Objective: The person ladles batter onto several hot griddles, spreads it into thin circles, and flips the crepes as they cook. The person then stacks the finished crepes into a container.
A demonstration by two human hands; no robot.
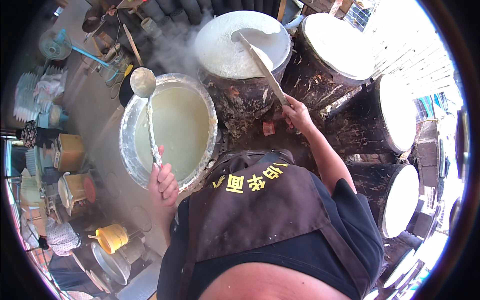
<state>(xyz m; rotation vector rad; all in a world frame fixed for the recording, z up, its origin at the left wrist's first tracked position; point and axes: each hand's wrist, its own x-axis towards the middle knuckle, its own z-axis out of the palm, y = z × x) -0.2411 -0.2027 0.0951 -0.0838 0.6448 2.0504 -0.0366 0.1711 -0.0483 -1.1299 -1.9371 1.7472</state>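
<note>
Right hand (298,116): fingers closed on the blade (263,68); hold it flat over the pot (215,52) beyond the fingertips. Left hand (164,185): fingers wrapped around the ladle (151,125); hold its bowl level ahead of them, by the tub (128,150).

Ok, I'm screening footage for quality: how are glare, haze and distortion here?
Head view: glare washes out the upper right; steam veils the background left of the central drum; edges bend toward the dark circular rim; the ladle and long blade look fairly crisp.
</note>
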